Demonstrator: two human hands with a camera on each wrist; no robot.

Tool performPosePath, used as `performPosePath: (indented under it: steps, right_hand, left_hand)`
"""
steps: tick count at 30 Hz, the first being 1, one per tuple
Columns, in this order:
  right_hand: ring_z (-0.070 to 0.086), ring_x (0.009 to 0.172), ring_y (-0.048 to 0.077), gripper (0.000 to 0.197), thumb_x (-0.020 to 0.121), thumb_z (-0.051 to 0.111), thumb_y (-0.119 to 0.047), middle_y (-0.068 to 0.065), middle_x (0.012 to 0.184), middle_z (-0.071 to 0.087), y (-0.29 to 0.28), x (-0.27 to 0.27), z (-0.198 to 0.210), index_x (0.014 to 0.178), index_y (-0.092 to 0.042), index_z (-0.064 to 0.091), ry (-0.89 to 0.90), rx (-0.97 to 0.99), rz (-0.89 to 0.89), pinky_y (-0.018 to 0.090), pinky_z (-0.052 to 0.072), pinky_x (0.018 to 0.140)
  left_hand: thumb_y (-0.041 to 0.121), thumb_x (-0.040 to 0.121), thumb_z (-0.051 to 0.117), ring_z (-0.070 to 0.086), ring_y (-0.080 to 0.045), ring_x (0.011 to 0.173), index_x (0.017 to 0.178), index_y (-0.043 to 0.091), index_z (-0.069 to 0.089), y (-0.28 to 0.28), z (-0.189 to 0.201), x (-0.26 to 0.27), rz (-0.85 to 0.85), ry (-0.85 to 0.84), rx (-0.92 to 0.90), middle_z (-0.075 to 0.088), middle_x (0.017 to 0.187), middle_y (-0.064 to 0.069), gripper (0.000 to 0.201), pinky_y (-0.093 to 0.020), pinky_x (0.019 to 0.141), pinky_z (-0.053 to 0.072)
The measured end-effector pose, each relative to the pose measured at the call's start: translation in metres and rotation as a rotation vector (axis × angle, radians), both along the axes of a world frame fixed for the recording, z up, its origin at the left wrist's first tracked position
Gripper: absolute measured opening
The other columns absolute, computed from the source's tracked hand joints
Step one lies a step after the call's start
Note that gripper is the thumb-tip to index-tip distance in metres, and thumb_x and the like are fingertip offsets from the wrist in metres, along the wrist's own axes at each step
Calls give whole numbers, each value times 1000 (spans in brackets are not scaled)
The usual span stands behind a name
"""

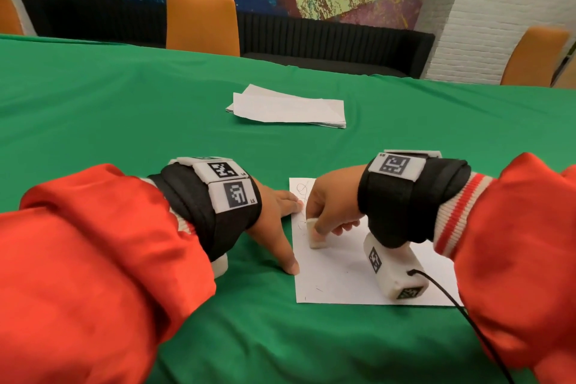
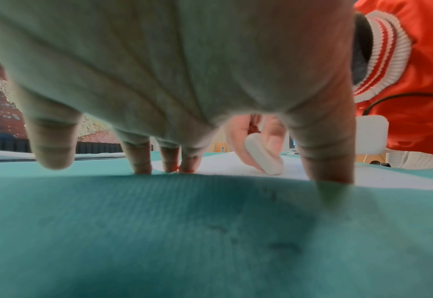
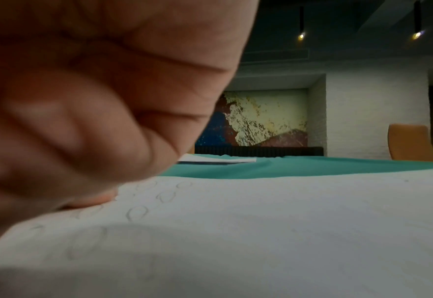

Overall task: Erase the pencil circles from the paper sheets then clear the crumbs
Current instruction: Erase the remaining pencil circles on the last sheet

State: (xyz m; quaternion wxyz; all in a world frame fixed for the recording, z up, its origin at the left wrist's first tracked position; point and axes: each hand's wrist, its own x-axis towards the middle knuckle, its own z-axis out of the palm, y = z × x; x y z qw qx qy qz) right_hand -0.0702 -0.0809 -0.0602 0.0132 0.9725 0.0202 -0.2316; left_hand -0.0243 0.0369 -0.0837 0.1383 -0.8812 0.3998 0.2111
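Note:
A white paper sheet (image 1: 343,277) lies on the green tablecloth in front of me, with pencil loops (image 1: 301,188) near its far left corner. My right hand (image 1: 327,212) pinches a white eraser (image 1: 316,234) and presses its end on the sheet just below the loops. The eraser (image 2: 263,155) also shows in the left wrist view, tilted with its tip on the paper. My left hand (image 1: 280,221) lies spread with straight fingers, its fingertips (image 2: 189,167) pressing the sheet's left edge. Faint erased ovals (image 3: 137,211) mark the paper in the right wrist view.
A stack of white sheets (image 1: 286,107) lies further out on the table. Orange chairs (image 1: 202,22) stand at the far side and one (image 1: 533,56) at the right. A black cable (image 1: 461,312) trails from the right wrist camera over the sheet's near right corner.

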Motion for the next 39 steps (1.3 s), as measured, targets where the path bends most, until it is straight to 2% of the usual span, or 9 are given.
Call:
performPosePath:
  steps: [3, 8, 12, 17, 21, 23, 27, 31, 39]
  right_hand:
    - [47, 46, 3, 13, 85, 56, -21, -9, 58, 56, -5, 1, -2, 75, -17, 64, -68, 2, -24, 14, 38, 49]
    - [47, 48, 6, 15, 85, 60, -24, -6, 59, 56, -3, -2, 0, 72, -16, 62, 60, 10, -23, 16, 41, 54]
    - [47, 50, 6, 13, 86, 57, -23, -8, 59, 55, -4, -1, -4, 76, -19, 63, -65, 18, -33, 15, 39, 51]
    - [46, 47, 6, 20, 85, 59, -24, -8, 56, 54, 0, -4, -3, 65, -21, 56, 15, 12, 13, 16, 38, 49]
    - [51, 58, 8, 12, 88, 52, -23, -5, 69, 60, 2, 1, -6, 83, -20, 63, -107, 17, -8, 16, 38, 52]
    - [51, 58, 8, 15, 88, 53, -23, -6, 67, 59, 3, 1, -6, 88, -16, 67, -99, 21, -12, 16, 38, 51]
    - [46, 47, 6, 14, 87, 54, -24, -8, 58, 54, 8, -1, -5, 81, -16, 64, -37, -19, 53, 16, 36, 47]
    - [47, 55, 8, 14, 86, 54, -22, -7, 61, 54, 5, 6, -6, 85, -16, 67, -165, -9, 4, 18, 33, 49]
    - [47, 53, 8, 14, 86, 54, -23, -8, 59, 54, 8, 1, -5, 82, -16, 65, -82, -21, 66, 18, 36, 51]
  left_hand:
    - [66, 75, 62, 9, -9, 145, 152, 24, 5, -1, 1, -1, 2, -9, 12, -2, 158, 16, 105, -32, 115, 10]
    - [66, 75, 62, 7, -8, 145, 152, 24, 2, 0, 2, -2, 8, -2, 21, -4, 158, 16, 107, -31, 116, 9]
    - [66, 75, 61, 8, -9, 145, 152, 25, 3, 0, 2, -2, 1, -6, 19, -3, 158, 16, 105, -31, 115, 10]
    - [66, 74, 62, 10, -9, 145, 153, 24, 6, 0, 0, -1, 1, 3, 10, -2, 158, 17, 106, -30, 115, 11]
    - [67, 74, 62, 11, -9, 144, 152, 23, 7, 0, -1, 0, 2, 1, 6, -1, 157, 17, 105, -31, 115, 12]
    - [66, 74, 63, 12, -10, 144, 152, 24, 9, 0, -1, 0, 1, 6, 1, 0, 157, 17, 104, -32, 115, 14]
    - [67, 72, 64, 15, -12, 144, 152, 29, 10, 1, -2, 2, 0, 20, -5, 2, 157, 17, 104, -35, 116, 15]
    - [68, 72, 63, 15, -12, 144, 152, 27, 10, 0, -1, 2, 2, 9, 4, 1, 157, 17, 104, -36, 117, 17]
    - [65, 72, 65, 14, -10, 144, 151, 31, 9, 1, -1, 1, -4, 32, -35, 3, 157, 18, 102, -33, 115, 14]
